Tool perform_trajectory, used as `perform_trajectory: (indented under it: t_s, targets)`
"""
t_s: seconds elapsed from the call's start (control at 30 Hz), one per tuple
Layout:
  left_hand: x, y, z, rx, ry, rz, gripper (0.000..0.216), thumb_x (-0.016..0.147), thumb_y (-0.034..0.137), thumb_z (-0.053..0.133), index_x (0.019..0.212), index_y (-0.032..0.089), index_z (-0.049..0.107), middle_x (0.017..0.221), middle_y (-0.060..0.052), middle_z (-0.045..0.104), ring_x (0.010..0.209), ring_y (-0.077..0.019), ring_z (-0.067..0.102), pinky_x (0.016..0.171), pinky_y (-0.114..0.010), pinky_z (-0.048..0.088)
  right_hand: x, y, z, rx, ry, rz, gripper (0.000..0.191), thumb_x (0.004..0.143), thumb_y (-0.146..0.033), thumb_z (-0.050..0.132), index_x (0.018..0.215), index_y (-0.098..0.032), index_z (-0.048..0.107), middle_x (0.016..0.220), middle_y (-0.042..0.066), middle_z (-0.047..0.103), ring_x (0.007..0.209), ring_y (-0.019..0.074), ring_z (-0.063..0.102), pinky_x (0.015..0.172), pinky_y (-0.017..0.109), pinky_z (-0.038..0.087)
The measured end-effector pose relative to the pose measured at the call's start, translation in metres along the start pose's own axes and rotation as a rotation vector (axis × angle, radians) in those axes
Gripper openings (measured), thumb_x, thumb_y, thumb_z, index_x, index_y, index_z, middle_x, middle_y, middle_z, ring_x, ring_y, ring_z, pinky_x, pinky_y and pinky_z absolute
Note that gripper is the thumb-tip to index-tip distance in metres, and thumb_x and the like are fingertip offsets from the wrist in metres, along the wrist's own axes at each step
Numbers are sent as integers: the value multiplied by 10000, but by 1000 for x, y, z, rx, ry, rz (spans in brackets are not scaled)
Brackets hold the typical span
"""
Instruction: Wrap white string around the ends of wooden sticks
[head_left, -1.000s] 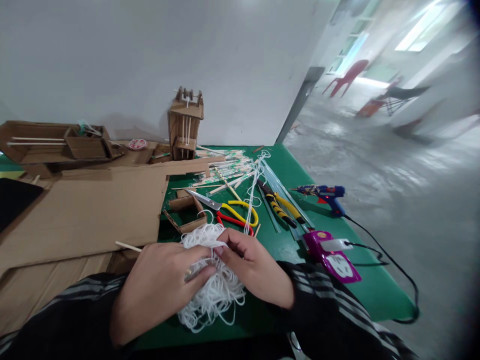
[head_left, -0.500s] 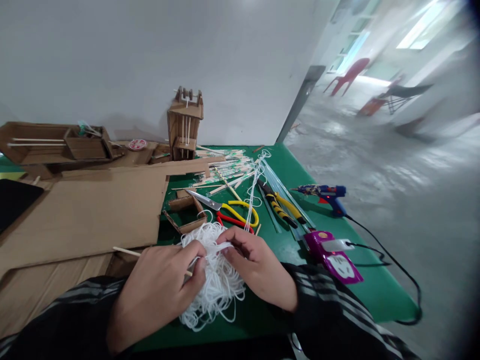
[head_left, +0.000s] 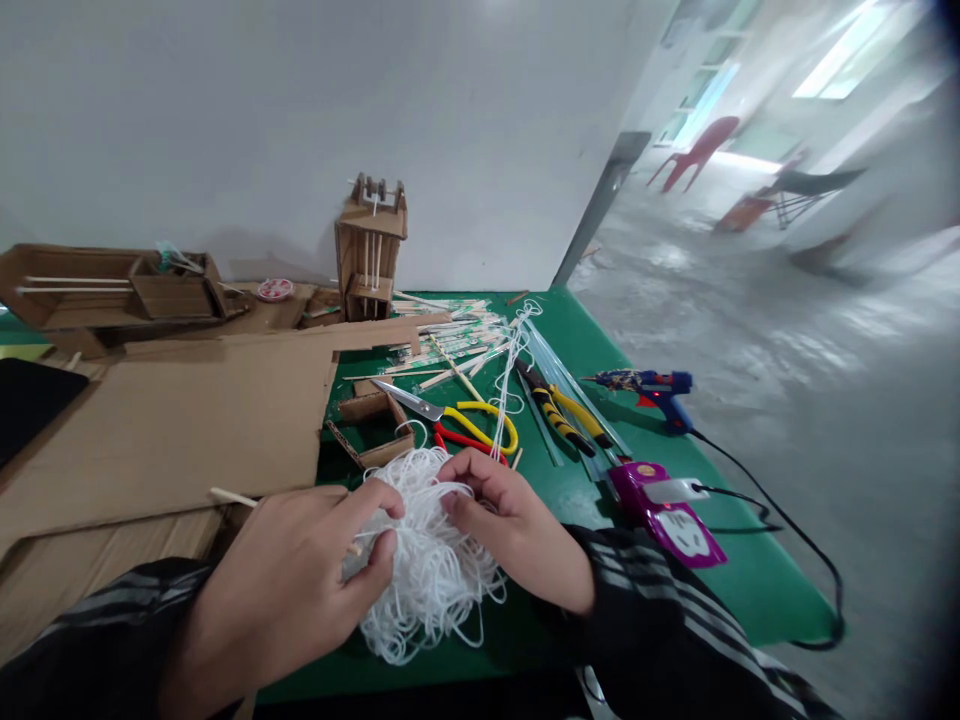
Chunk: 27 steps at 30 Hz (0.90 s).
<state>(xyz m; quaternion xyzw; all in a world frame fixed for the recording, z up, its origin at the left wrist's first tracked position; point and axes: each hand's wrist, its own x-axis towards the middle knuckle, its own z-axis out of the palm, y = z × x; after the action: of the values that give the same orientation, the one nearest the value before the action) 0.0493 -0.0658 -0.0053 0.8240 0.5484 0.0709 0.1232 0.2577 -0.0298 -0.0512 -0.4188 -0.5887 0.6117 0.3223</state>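
Observation:
A tangled bundle of white string [head_left: 431,570] lies on the green table [head_left: 750,590] right in front of me. My left hand [head_left: 292,580] is closed on the bundle's left side, with a thin wooden stick [head_left: 229,497] running under its fingers. My right hand [head_left: 510,530] pinches strands at the top right of the bundle. A length of the white string [head_left: 512,370] runs away from my right hand across the table.
Yellow and red scissors [head_left: 457,420], yellow pliers [head_left: 562,410], a blue glue gun [head_left: 649,388] with a black cable, and a purple tool [head_left: 664,515] lie to the right. Cardboard sheets [head_left: 165,420], a small cardboard tower [head_left: 370,250] and loose sticks [head_left: 450,340] fill the left and back.
My left hand has slid left and down, dragging the stick leftward with it. My right hand has shifted slightly, still working strands at the bundle's top.

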Motion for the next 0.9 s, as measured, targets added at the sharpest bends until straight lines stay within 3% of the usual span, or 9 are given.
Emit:
perform_trajectory:
  t_s: [0.13, 0.23, 0.3, 0.4, 0.5, 0.7, 0.9]
  targets:
    - [0, -4, 3, 79, -13, 82, 220, 941, 264, 415, 939, 268, 635, 780, 13, 701, 727, -215, 655, 616, -318, 389, -4, 3, 3, -180, 36, -58, 175, 871, -231, 534, 1029, -210, 461, 761, -36, 508, 601, 103, 438, 555, 228, 372]
    - [1, -6, 5, 90, -23, 138, 245, 967, 248, 389, 935, 251, 632, 848, 3, 713, 766, -209, 642, 636, -325, 381, -7, 4, 4, -349, 137, -188, 259, 840, -155, 537, 1075, -221, 449, 948, 22, 529, 604, 99, 442, 559, 238, 400]
    - [2, -6, 6, 93, -33, 141, 266, 984, 255, 365, 929, 243, 625, 836, 2, 708, 751, -203, 634, 633, -327, 373, -9, 4, 3, -439, 167, -340, 264, 801, -85, 518, 1025, -223, 491, 1098, 65, 492, 632, 102, 462, 575, 253, 420]
    - [2, -5, 6, 111, -33, 139, 296, 1001, 280, 335, 925, 241, 618, 813, 3, 703, 726, -197, 626, 619, -328, 360, -12, 3, 2, -571, 79, -504, 285, 727, -11, 475, 888, -219, 586, 1181, 69, 462, 677, 112, 501, 617, 279, 435]
    - [1, -4, 7, 130, -25, 145, 283, 1000, 288, 342, 938, 246, 615, 813, 2, 704, 723, -196, 624, 608, -324, 349, -12, 1, 2, -673, 9, -493, 286, 720, -38, 483, 896, -204, 635, 1141, 72, 506, 619, 103, 498, 604, 287, 445]
    - [1, -4, 5, 139, 0, 149, 281, 996, 275, 344, 931, 239, 615, 771, 4, 694, 695, -202, 627, 600, -329, 355, -8, 0, 5, -778, 37, -467, 171, 888, -219, 486, 855, -178, 650, 1015, 91, 552, 821, 178, 571, 704, 300, 475]
    - [2, -4, 6, 149, -14, 122, 274, 993, 278, 354, 917, 245, 615, 754, 6, 683, 696, -208, 628, 597, -326, 351, -7, 3, 7, -818, -4, -423, 102, 853, -193, 551, 911, -188, 635, 1084, 78, 547, 755, 141, 562, 586, 252, 426]
